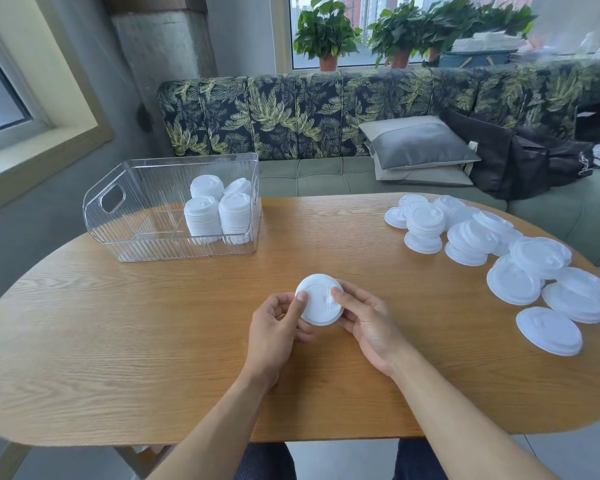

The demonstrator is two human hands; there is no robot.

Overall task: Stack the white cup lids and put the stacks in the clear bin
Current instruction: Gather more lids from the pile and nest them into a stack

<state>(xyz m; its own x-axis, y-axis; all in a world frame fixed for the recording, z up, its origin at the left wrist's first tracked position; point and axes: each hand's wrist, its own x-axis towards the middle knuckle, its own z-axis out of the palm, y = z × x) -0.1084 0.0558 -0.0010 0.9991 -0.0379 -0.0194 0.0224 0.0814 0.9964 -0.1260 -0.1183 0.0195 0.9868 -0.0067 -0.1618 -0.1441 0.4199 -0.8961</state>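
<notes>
Right of the clear bin (pixel 146 188) and nearer the person, both hands hold one white piece just above the table (pixel 153 323). The left hand (pixel 278 327) pinches the held lid (pixel 321 301) with its thumb on the top face and its fingers curled beneath. The right hand (pixel 368 320) grasps the opposite rim the same way. Whether this is a single lid or a short nested pile cannot be told from this angle.

Inside the clear bin, four stacks (pixel 219 213) stand crowded at its right end; the rest of its floor shows through. Far to the right of the bin lie the loose lids (pixel 499 251), overlapping in an untidy spread, some in small uneven piles.

Judgement: stacking is in hand, with much of the supply not yet gathered.

Risks noted:
- Lids seated crooked would not nest, and a tilted column could spill on the carry to the bin.
- A thumb-and-finger hold on smooth thin plastic may slip if a tall pile is lifted by the rim alone.
- Lowering a new pile beside the four stacks could knock one over, as they stand close together.
- Reaching across the spread risks pushing lids off the table edge farthest from the bin.
</notes>
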